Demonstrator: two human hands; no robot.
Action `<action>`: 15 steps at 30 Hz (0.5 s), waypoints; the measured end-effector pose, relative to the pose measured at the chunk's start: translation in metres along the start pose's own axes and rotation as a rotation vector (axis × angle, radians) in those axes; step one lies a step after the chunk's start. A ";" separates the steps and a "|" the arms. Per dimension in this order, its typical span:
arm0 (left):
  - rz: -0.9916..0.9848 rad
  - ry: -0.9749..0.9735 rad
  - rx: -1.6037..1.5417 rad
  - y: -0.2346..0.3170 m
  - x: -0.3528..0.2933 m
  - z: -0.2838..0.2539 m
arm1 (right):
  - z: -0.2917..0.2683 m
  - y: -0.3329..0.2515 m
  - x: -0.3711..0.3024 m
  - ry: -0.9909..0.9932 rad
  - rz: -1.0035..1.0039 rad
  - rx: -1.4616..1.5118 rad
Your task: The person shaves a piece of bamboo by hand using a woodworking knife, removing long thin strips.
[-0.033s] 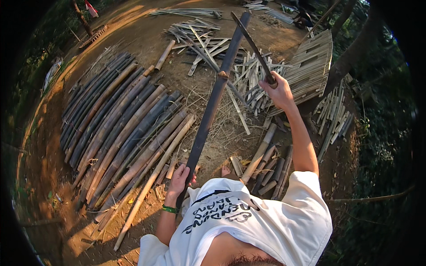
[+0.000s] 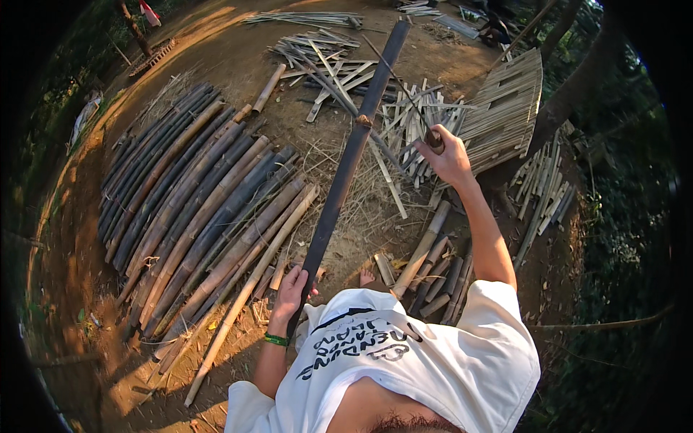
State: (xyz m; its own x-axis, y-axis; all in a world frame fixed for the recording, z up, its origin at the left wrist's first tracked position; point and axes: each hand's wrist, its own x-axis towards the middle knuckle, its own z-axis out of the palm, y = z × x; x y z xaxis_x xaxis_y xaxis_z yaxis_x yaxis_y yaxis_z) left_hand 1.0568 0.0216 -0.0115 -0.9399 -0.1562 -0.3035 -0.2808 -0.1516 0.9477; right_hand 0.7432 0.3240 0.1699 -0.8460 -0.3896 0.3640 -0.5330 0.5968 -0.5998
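Observation:
My left hand (image 2: 291, 290) is wrapped round a long dark bamboo pole (image 2: 336, 191) near its lower end, against my white shirt. The pole slants up and away to the right, with a pale brown node partway along. My right hand (image 2: 453, 160) grips the wooden handle of a machete (image 2: 434, 140), held to the right of the pole. Its long, thin dark blade points up and left, seen nearly edge-on, its tip close to the pole's upper part. I cannot tell whether blade and pole touch.
A row of bamboo poles (image 2: 209, 209) lies on the ground to the left. Ahead are split bamboo strips (image 2: 415, 119) and a slatted bamboo panel (image 2: 505, 108) at right. Short bamboo pieces (image 2: 422, 267) lie near my bare foot (image 2: 367, 277). Another person (image 2: 497, 29) is far back.
The machete has turned in my right hand, so its blade shows thinner and its tip lies further left and lower. The left hand and the bamboo pole have hardly moved.

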 end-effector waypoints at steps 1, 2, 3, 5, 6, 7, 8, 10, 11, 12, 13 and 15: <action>0.147 0.009 0.086 -0.011 0.006 -0.003 | 0.017 -0.001 -0.016 0.006 -0.050 -0.027; 0.120 0.021 0.098 -0.017 0.011 -0.003 | 0.041 0.003 -0.033 0.009 -0.101 -0.050; 0.089 0.034 0.112 -0.022 0.016 -0.003 | 0.065 0.002 -0.053 0.011 -0.162 -0.075; 0.037 0.083 0.226 -0.001 0.019 0.009 | 0.109 -0.006 -0.099 0.020 -0.260 -0.108; 0.078 0.161 0.295 0.007 0.022 0.017 | 0.129 -0.014 -0.118 0.031 -0.308 -0.109; -0.004 0.140 0.326 0.010 0.030 0.016 | 0.148 -0.020 -0.138 0.009 -0.318 -0.090; -0.087 0.113 0.359 0.009 0.036 0.015 | 0.164 -0.022 -0.156 -0.010 -0.322 -0.074; 0.253 0.346 0.529 -0.089 0.053 -0.009 | 0.184 -0.038 -0.167 -0.101 -0.409 -0.051; 0.288 0.333 0.545 -0.102 0.058 -0.010 | 0.188 -0.036 -0.169 -0.115 -0.425 -0.084; 0.323 0.328 0.563 -0.109 0.061 -0.012 | 0.189 -0.033 -0.164 -0.081 -0.442 -0.073; 0.362 0.316 0.578 -0.111 0.065 -0.012 | 0.185 -0.029 -0.151 -0.044 -0.456 -0.071; 0.376 0.266 0.675 -0.080 0.069 -0.003 | 0.171 -0.019 -0.128 0.013 -0.490 -0.111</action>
State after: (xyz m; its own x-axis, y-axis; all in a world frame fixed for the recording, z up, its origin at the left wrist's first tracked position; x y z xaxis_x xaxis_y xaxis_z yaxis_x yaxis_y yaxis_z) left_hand 1.0151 0.0197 -0.1084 -0.9409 -0.3189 0.1139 -0.0922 0.5648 0.8200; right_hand 0.8643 0.2426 0.0130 -0.4952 -0.6346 0.5933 -0.8658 0.4166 -0.2771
